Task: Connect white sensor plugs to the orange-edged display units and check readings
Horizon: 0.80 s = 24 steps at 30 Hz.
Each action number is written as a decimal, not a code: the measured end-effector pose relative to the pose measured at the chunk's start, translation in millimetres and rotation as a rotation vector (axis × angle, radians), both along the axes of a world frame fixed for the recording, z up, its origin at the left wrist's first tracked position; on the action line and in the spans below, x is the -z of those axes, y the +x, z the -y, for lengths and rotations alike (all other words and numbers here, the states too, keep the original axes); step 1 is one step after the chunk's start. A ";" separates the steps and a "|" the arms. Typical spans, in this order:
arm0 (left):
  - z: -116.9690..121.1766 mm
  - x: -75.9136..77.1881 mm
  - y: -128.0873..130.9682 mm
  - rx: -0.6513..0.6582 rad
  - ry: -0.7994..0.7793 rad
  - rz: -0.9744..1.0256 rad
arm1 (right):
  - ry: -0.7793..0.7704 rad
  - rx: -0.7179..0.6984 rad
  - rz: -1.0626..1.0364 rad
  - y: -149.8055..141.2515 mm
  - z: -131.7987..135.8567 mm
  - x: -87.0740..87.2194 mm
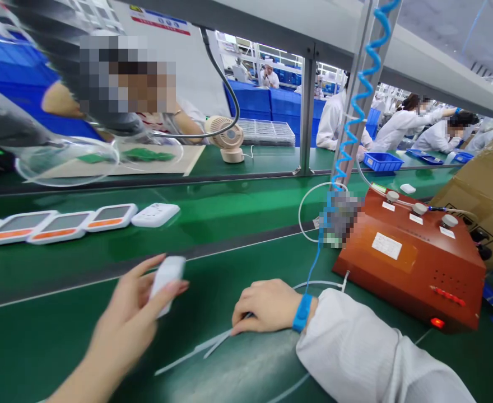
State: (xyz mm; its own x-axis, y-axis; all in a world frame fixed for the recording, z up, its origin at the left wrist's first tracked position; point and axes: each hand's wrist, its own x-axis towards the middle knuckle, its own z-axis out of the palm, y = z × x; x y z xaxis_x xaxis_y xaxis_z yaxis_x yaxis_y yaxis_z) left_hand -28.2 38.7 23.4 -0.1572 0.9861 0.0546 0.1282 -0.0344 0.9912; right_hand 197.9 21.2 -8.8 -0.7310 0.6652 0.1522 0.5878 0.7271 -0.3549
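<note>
In my left hand (pixel 131 313) is a small white plastic device (pixel 168 282), pinched between thumb and fingers and tilted up, with its narrow side showing. It is raised above the green bench. My right hand (pixel 265 308), with a blue wrist strap (pixel 302 313), rests low over the bench. Its fingers are curled around slim pale tubing (pixel 196 351), whose blurred ends stick out to the lower left. Beyond my left hand, a row of white devices with grey screens and orange strips (pixel 64 225) lies on the green belt (pixel 229 207). One white device (pixel 155 214) lies face down at the row's end.
An orange-brown control box (pixel 410 257) with knobs and a lit red switch stands at right, beside a cardboard box (pixel 477 190). A coiled blue cord (pixel 362 101) hangs by a metal post. Across the belt are a small fan (pixel 225 137) and co-workers.
</note>
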 end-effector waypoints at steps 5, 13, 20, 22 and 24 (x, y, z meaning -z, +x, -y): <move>-0.7 3.4 55.0 0.159 -0.154 0.493 | 0.008 0.164 -0.151 -0.1 3.5 2.1; 11.3 13.1 49.7 0.238 -0.347 0.668 | 0.117 0.353 -0.491 6.2 6.6 1.7; 23.8 22.3 62.4 0.401 -0.349 0.725 | 0.097 0.344 -0.766 4.2 9.7 2.6; 24.8 23.8 62.1 0.430 -0.323 0.721 | 0.075 0.351 -0.773 3.3 10.8 2.3; 25.3 25.0 62.1 0.454 -0.298 0.709 | 0.069 0.345 -0.772 3.1 11.6 1.4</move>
